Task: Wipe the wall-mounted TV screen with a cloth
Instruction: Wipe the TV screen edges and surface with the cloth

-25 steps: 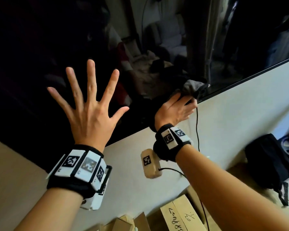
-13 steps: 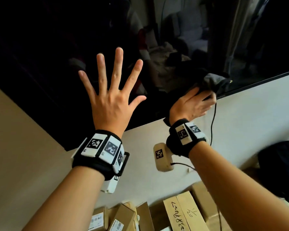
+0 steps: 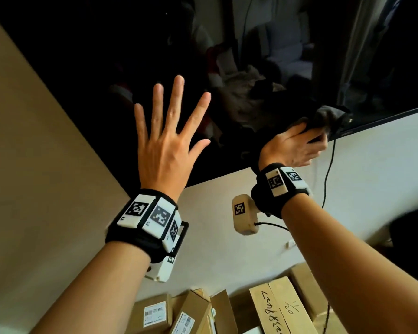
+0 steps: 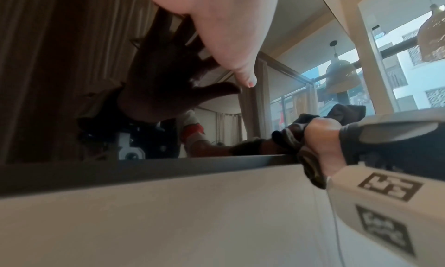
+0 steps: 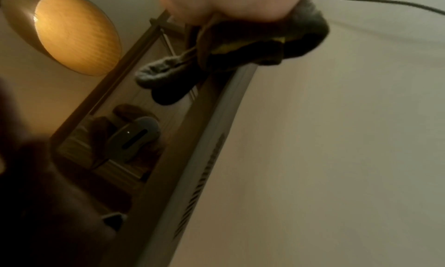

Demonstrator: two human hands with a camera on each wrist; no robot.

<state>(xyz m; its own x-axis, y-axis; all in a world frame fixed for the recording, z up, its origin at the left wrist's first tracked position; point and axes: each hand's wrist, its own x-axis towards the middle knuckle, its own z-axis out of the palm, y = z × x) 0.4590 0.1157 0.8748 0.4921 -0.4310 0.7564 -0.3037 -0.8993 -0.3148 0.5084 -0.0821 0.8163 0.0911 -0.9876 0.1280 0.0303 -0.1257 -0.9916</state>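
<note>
We're mid-wipe, by the look of it. Our right hand (image 3: 293, 147) has its grip clamped round a bunched dark cloth (image 3: 328, 116), pressing it at the TV screen's (image 3: 82, 56) bottom edge, out at three o'clock from centre frame. Our left hand (image 3: 169, 141) is flat against the glass at about ten o'clock from the cloth, fingers spread wide, grip apart and holding nothing. How much of the screen is already done we cannot tell; the glass is dark and full of reflections, so no streaks show. We'd judge the wide stretch up at twelve o'clock is yet to be covered.

Around us: a thin black cable (image 3: 328, 169) hangs from the bottom edge just beside the cloth, the likeliest thing to snag. Cardboard boxes (image 3: 273, 307) crowd the floor at six o'clock, and a dark bag (image 3: 413, 227) sits at four o'clock.
</note>
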